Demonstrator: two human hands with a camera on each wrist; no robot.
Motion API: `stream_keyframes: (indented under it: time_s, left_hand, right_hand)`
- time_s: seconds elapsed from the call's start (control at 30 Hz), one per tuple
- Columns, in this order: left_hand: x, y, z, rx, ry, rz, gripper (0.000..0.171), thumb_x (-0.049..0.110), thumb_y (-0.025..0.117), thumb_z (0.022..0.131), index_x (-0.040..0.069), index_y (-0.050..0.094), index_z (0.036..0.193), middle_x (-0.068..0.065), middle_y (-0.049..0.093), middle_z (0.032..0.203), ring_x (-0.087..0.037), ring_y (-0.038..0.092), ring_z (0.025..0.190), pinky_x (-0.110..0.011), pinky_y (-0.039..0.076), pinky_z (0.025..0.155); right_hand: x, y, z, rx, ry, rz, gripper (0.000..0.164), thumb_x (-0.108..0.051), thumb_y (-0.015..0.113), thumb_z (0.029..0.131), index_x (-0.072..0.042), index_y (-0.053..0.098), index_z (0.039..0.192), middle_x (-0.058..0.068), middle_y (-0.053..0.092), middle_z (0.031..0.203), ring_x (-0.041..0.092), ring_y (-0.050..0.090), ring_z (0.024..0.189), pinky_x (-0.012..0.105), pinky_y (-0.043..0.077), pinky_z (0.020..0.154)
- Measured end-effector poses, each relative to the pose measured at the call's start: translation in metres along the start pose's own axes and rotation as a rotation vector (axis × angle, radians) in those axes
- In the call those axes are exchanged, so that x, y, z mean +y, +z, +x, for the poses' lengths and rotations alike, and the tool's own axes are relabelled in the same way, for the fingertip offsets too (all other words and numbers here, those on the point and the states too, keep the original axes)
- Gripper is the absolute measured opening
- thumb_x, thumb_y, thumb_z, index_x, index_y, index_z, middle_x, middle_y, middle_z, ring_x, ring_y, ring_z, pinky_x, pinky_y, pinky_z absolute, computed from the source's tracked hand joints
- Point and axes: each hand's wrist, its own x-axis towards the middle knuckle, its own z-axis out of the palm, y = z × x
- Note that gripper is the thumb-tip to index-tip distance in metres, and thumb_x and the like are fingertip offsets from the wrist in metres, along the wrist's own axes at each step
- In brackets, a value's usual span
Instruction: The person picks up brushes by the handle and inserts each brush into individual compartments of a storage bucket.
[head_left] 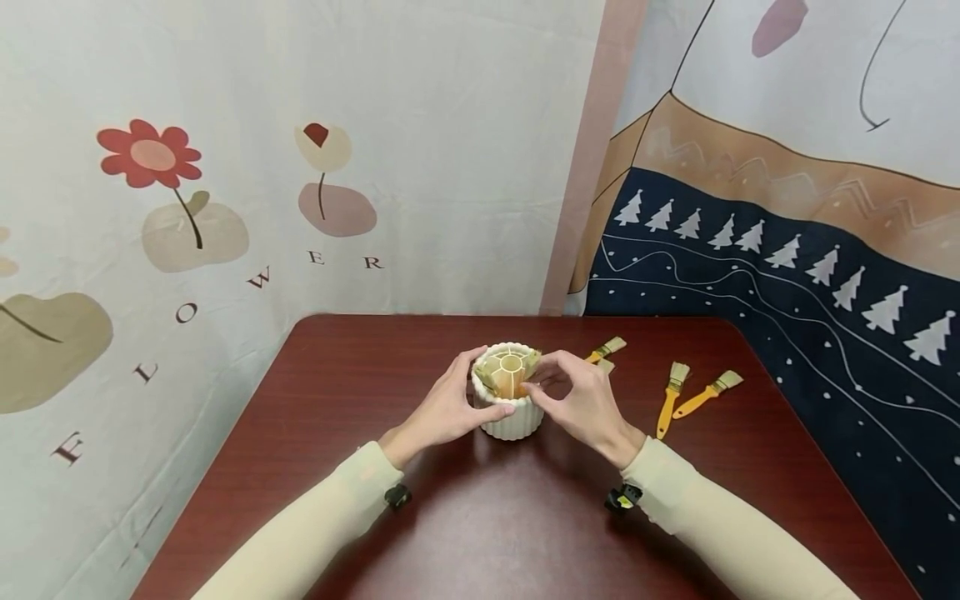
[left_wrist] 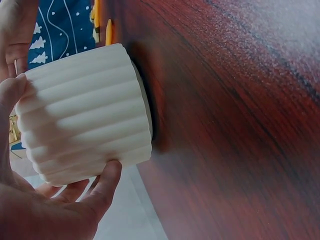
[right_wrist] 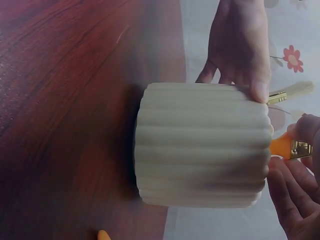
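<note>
A cream, ribbed pot [head_left: 512, 427] with a scalloped rim and a divided inner ring stands upright on the table. My left hand [head_left: 442, 408] grips its left side, the thumb at the front of the rim and the fingers round the wall. At the right of the rim, my right hand [head_left: 585, 404] pinches a paintbrush by its metal band [right_wrist: 301, 149]; its orange handle points down into the pot. Another paintbrush [right_wrist: 278, 97] stands in the pot, bristles up, near the left thumb. The handles' lower ends are hidden inside.
On the dark red table [head_left: 315, 392], right of the pot, lie two loose paintbrushes, one upright-pointing [head_left: 670, 402] and one slanted [head_left: 705, 396]. Farther back, a paintbrush [head_left: 606, 349] shows partly behind the right hand, with more bristles beside it. Patterned cloths [head_left: 450, 167] hang behind the table.
</note>
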Motion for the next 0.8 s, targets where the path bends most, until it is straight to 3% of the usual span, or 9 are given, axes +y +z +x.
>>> stream_keyframes:
  time_s: [0.37,0.8]
  left_hand:
    - [-0.0001,-0.0024,0.0029,0.001,0.019,0.015,0.115,0.047,0.100,0.092,0.010,0.036,0.179,-0.016,0.059,0.166,-0.022,0.074,0.124,-0.042,0.060,0.108]
    - [-0.0025,-0.0026,0.0044,-0.013,0.024,-0.012,0.114,0.045,0.100,0.093,0.008,0.035,0.179,-0.016,0.061,0.162,-0.023,0.076,0.123,-0.040,0.062,0.106]
  right_hand:
    - [0.0027,0.0033,-0.0057,0.004,-0.063,-0.138,0.036,-0.010,0.104,0.087,-0.010,0.078,0.112,0.001,0.081,0.099,0.017,0.078,0.088,0.028,0.065,0.080]
    - [0.0049,0.0030,-0.0073,-0.010,-0.111,-0.146,0.038,-0.008,0.105,0.085,-0.010,0.082,0.115,0.003,0.081,0.104,0.016,0.078,0.093,0.034,0.068,0.086]
